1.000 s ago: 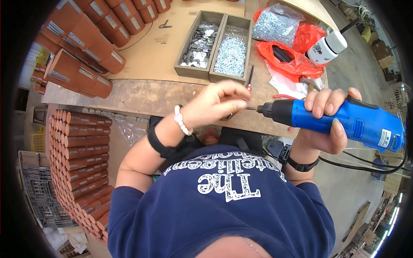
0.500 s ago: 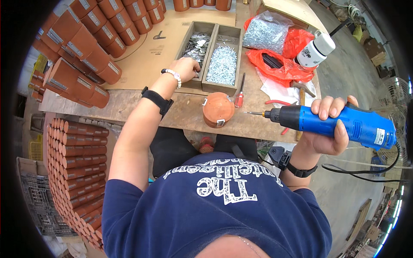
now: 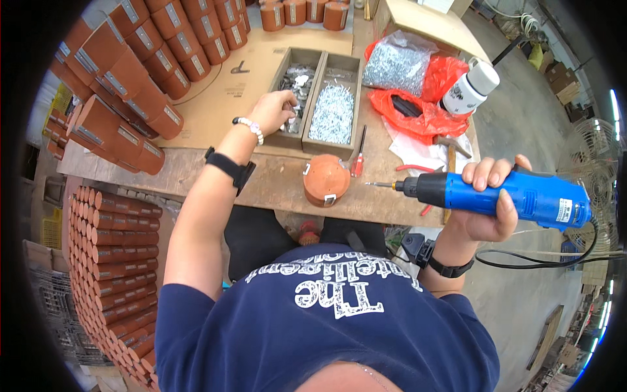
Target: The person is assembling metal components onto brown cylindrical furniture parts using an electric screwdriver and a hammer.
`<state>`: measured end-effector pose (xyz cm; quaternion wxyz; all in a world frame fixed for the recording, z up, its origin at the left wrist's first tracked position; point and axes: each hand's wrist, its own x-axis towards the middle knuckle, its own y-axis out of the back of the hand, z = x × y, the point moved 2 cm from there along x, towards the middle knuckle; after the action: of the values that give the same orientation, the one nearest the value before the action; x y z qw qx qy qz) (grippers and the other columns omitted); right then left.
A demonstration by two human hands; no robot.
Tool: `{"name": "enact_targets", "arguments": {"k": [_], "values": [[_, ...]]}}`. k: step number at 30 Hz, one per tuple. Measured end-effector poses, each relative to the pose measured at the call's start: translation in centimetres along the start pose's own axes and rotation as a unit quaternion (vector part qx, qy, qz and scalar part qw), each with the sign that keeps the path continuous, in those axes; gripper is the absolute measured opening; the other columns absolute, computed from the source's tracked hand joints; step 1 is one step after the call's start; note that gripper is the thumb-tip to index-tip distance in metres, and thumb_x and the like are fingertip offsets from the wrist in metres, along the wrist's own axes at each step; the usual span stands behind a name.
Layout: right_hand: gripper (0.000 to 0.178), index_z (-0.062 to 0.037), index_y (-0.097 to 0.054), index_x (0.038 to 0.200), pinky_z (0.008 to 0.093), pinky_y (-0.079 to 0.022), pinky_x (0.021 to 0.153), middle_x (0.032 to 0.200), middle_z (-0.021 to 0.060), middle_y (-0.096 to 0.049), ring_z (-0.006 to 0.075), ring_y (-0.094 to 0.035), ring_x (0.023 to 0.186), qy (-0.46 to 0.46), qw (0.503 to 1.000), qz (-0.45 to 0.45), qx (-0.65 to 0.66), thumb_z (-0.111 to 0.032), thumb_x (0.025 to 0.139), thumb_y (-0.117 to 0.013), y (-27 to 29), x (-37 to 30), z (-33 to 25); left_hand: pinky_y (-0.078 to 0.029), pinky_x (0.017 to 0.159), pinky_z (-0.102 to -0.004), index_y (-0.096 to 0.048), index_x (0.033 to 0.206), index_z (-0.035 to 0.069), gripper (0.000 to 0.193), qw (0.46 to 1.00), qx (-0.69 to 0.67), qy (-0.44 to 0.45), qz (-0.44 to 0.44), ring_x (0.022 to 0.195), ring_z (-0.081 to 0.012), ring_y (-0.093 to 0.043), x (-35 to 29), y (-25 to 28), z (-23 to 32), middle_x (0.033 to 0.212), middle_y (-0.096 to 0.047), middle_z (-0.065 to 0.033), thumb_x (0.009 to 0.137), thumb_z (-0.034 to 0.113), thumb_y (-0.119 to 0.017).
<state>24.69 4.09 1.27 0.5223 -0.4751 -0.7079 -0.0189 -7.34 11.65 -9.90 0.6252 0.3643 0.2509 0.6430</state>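
Observation:
My left hand [image 3: 275, 113] is over the left of two wooden trays, near grey metal pieces [image 3: 298, 81]. Its thumb and fingers are pinched together; whatever is between them is too small to make out. In my right hand [image 3: 493, 199] is a blue electric screwdriver [image 3: 428, 189], gripped round its body with the bit pointing left. Just beyond the bit's tip, a round terracotta-coloured pot [image 3: 326, 178] stands on the table edge with small metal clips on its rim. The right tray [image 3: 356, 134] holds many silvery screws [image 3: 332, 112].
A red-handled screwdriver [image 3: 358, 162], red-handled pliers [image 3: 418, 168] and a hammer [image 3: 452, 151] lie right of the pot. Behind them are red plastic bags [image 3: 418, 124], a bag of screws [image 3: 400, 62] and a white bottle [image 3: 469, 88]. Stacked pots [image 3: 140, 85] fill the left.
My left hand has lifted slightly from the metal pieces, its fingertips now more visible. My right hand still holds the electric screwdriver, and the whole view has shifted a little.

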Motion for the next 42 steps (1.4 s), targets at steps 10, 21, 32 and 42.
{"name": "enact_targets", "arguments": {"k": [10, 21, 32, 42], "values": [[0.05, 0.0007, -0.03, 0.116, 0.0358, -0.044, 0.06, 0.078, 0.0116, -0.048, 0.0202, -0.049, 0.065, -0.01, 0.999, 0.041, -0.011, -0.009, 0.07, -0.047, -0.2, -0.3, 0.2, -0.044, 0.064, -0.0341, -0.056, 0.081, 0.003, 0.009, 0.987, -0.07, -0.146, -0.003, 0.074, -0.0271, -0.056, -5.1, 0.9, 7.2, 0.076, -0.058, -0.0118, 0.072, 0.005, -0.054], [0.05, -0.0005, -0.032, 0.115, 0.0384, -0.042, 0.063, 0.079, 0.0107, -0.048, 0.0205, -0.048, 0.066, -0.046, 0.998, 0.042, -0.013, -0.011, 0.069, -0.047, -0.4, -0.1, 0.4, -0.041, 0.069, -0.0331, -0.054, 0.074, 0.005, 0.013, 0.944, -0.042, -0.323, 0.051, 0.079, -0.0232, -0.051, -8.6, -2.2, 8.7, 0.083, -0.056, -0.0049, 0.063, 0.0, -0.058], [0.05, -0.0003, -0.031, 0.115, 0.0392, -0.043, 0.063, 0.078, 0.0114, -0.048, 0.0215, -0.049, 0.066, -0.068, 0.997, 0.036, -0.018, -0.012, 0.069, -0.046, -0.7, -0.7, 0.8, -0.041, 0.071, -0.0331, -0.059, 0.074, 0.008, 0.019, 0.929, 0.029, -0.343, 0.135, 0.078, -0.0214, -0.052, -11.5, -3.6, 8.2, 0.077, -0.056, -0.0026, 0.055, 0.003, -0.06], [0.048, -0.0011, -0.035, 0.114, 0.0366, -0.039, 0.066, 0.078, 0.0086, -0.048, 0.0181, -0.047, 0.068, -0.087, 0.995, 0.032, -0.038, -0.014, 0.069, -0.047, -1.7, -1.1, 2.4, -0.038, 0.077, -0.0368, -0.058, 0.079, 0.006, 0.023, 0.969, -0.014, -0.159, 0.189, 0.087, -0.0249, -0.05, -13.1, -4.4, 10.2, 0.088, -0.056, -0.0045, 0.058, 0.012, -0.068]]}}
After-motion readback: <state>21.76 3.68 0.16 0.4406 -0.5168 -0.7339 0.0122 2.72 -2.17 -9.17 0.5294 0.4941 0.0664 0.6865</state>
